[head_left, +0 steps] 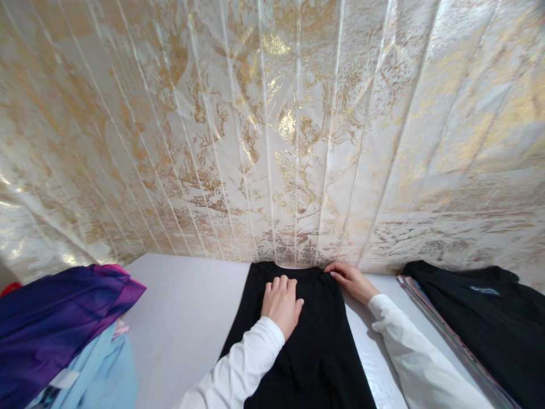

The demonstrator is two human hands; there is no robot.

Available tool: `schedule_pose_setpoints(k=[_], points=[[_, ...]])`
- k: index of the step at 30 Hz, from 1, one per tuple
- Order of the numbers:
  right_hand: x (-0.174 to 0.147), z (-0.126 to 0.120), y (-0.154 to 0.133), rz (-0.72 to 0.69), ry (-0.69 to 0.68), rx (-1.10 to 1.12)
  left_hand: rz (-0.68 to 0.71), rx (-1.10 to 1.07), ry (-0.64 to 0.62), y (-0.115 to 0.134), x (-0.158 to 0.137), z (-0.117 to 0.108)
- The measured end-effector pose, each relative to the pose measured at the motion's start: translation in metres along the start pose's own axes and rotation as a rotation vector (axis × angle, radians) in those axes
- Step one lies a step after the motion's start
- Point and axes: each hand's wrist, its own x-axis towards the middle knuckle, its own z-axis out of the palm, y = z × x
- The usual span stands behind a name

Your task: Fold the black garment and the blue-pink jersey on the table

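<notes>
The background is filled by a wall covering [298, 142] with gold patterning, below which a white counter [183, 307] is set. At the far left, a purple garment [63, 318] is heaped over light blue cloth [106, 369]. In the middle, a black garment [317, 335] is laid out flat, its long axis pointed from the wearer towards the wall, its narrower end placed at the counter's far edge. Its upper part is covered by the left hand [282, 304], which is spread palm down with nothing clasped. Its far right corner is reached by the right hand [351, 279]; whether the cloth there is pinched or merely touched cannot be told. The garment is thus met by both hands, the corner being nearer the right. At the far right, a black shirt [481, 318] is stacked on folded clothes [453, 343].
</notes>
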Motion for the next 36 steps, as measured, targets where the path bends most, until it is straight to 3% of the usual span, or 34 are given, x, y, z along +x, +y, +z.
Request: schedule_pose_setpoints(k=[11,16,21,27,31,36], points=[[-0.001,0.001,-0.002,-0.010,0.025,-0.146,-0.204,-0.010,-0.051,-0.007,0.005,-0.015],[-0.002,0.005,-0.008,-0.048,0.065,-0.248,-0.215,0.008,-0.078,-0.015,0.005,-0.017],[-0.008,0.003,-0.018,-0.057,0.138,-0.316,-0.020,-0.014,0.003,-0.013,0.000,-0.021],[-0.027,0.021,-0.047,-0.101,0.181,-0.345,0.307,-0.137,-0.100,-0.005,-0.004,-0.006],[-0.052,0.054,-0.054,-0.115,0.144,-0.455,0.345,-0.154,-0.148,-0.008,-0.006,0.011],[-0.066,0.069,-0.044,0.139,0.109,-0.726,0.336,-0.161,-0.151,-0.009,-0.010,0.016]])
